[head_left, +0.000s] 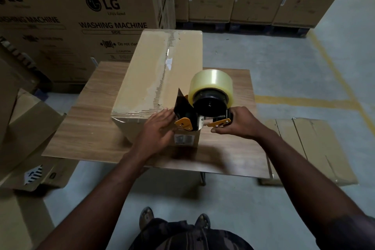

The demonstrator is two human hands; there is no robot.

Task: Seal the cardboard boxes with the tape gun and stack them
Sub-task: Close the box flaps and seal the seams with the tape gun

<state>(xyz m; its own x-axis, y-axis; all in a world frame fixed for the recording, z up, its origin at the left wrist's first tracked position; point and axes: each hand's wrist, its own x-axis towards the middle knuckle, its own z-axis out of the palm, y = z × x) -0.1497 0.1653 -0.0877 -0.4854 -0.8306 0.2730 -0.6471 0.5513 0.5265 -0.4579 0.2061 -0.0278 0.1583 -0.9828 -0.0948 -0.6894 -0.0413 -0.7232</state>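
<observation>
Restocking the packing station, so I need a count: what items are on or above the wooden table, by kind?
Cardboard box: 1
Tape gun: 1
Roll of clear tape: 1
Total: 3

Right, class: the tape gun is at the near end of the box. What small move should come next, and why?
Probably tilt the tape gun to cut off. Glossy tape already seems to run along the box seam. The right hand grips the handle at the near edge, and the left hand lies flat beside it, ready to smooth the end.
</observation>
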